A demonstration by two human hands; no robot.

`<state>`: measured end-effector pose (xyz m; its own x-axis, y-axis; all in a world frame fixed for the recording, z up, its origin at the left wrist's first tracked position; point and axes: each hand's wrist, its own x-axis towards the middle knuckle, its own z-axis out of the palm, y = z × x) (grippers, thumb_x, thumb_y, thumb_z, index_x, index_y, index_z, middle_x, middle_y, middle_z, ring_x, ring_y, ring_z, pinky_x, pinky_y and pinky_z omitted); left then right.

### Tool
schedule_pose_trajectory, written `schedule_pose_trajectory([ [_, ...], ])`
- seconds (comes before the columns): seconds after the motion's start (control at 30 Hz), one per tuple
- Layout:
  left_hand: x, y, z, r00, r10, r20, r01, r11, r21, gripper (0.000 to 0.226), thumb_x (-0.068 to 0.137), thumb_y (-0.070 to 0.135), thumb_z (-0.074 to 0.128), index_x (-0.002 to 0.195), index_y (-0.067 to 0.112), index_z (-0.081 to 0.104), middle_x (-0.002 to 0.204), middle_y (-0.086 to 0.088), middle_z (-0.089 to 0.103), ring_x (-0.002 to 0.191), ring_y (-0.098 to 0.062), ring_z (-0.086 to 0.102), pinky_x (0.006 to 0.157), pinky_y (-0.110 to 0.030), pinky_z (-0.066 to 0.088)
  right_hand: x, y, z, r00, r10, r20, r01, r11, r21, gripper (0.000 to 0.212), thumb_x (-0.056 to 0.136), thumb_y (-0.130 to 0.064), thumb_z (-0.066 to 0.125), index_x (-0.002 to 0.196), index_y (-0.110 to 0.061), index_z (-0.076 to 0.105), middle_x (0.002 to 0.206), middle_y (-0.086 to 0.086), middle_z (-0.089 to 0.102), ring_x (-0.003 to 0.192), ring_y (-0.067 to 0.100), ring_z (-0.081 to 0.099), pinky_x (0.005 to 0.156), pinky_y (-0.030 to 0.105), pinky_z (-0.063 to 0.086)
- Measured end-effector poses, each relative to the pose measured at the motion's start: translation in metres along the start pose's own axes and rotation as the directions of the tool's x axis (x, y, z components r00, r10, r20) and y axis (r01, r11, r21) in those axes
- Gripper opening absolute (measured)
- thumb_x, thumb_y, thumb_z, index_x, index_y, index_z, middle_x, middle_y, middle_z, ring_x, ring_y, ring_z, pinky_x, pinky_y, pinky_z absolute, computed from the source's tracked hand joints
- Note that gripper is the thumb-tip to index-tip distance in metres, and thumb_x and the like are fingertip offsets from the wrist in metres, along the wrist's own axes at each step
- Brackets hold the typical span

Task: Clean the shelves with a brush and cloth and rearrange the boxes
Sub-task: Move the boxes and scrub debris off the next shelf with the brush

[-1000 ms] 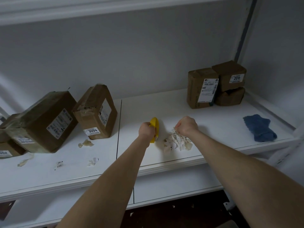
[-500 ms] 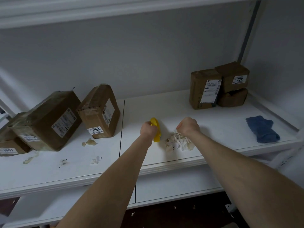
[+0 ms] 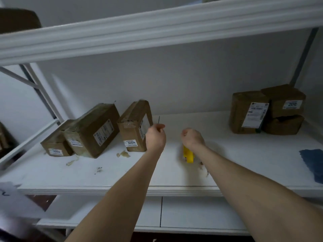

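The box (image 3: 134, 126) labelled "3004" stands beside the left hand (image 3: 155, 137).

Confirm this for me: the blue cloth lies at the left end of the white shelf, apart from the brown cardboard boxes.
One detail is wrong. The head view shows the blue cloth lying at the right end of the white shelf, not the left. The rest stands: it lies apart from the brown cardboard boxes, touching none of them.
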<state>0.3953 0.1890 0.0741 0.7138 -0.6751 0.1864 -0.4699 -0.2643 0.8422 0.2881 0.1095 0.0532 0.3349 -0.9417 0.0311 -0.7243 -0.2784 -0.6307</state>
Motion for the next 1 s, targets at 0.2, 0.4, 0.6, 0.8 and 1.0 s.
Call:
schedule_pose_trajectory([
  [0.2,0.057,-0.019,-0.070,0.952,0.025,-0.305,0.024,0.988,0.155,0.032,0.099,0.027,0.036,0.119,0.012,0.056,0.119,-0.013,0.051,0.109,-0.029,0.050,0.091,-0.038,0.043,0.018,-0.073,0.036,0.990,-0.089,0.113,0.063,0.975,0.212,0.033,0.095,-0.037,0.049,0.108,-0.012,0.064,0.110,0.010,0.064,0.109,0.029,0.059,0.075,0.026,0.039],
  [0.4,0.118,-0.052,-0.105,0.961,-0.210,-0.180,0.232,0.966,0.112,0.045,0.098,0.033,0.035,0.131,0.003,0.046,0.133,-0.018,0.045,0.119,-0.036,0.046,0.102,-0.045,0.037,0.042,-0.131,0.068,0.961,-0.042,0.273,-0.065,0.926,0.372,0.065,0.095,-0.050,0.045,0.141,-0.005,0.041,0.138,0.012,0.050,0.121,0.029,0.052,0.089,0.032,0.046],
  [0.6,0.153,-0.065,-0.096,0.945,-0.318,0.075,0.321,0.946,-0.033,0.043,0.099,0.028,0.040,0.122,-0.005,0.054,0.124,-0.024,0.057,0.114,-0.037,0.055,0.090,-0.037,0.046,0.057,-0.157,0.090,0.959,0.017,0.283,-0.165,0.846,0.507,0.056,0.094,-0.051,0.047,0.130,-0.007,0.052,0.123,0.012,0.061,0.110,0.030,0.058,0.094,0.041,0.050],
  [0.8,0.161,-0.033,-0.056,0.937,-0.202,0.284,0.262,0.946,-0.193,0.023,0.091,0.007,0.050,0.107,-0.003,0.062,0.092,-0.017,0.067,0.079,-0.029,0.063,0.070,-0.033,0.051,0.071,-0.136,0.065,0.994,0.056,0.093,-0.104,0.733,0.672,0.026,0.089,-0.031,0.059,0.109,-0.015,0.064,0.110,0.012,0.069,0.096,0.030,0.066,0.088,0.044,0.054],
  [1.0,0.144,0.013,-0.007,0.847,-0.072,0.527,0.294,0.889,-0.350,0.038,0.091,-0.003,0.038,0.122,0.011,0.055,0.094,-0.002,0.064,0.072,-0.010,0.059,0.052,-0.019,0.048,0.090,-0.088,0.007,0.985,0.147,-0.096,-0.040,0.721,0.692,0.019,0.096,-0.017,0.049,0.109,-0.011,0.062,0.111,0.016,0.066,0.101,0.033,0.063,0.090,0.046,0.052],
])
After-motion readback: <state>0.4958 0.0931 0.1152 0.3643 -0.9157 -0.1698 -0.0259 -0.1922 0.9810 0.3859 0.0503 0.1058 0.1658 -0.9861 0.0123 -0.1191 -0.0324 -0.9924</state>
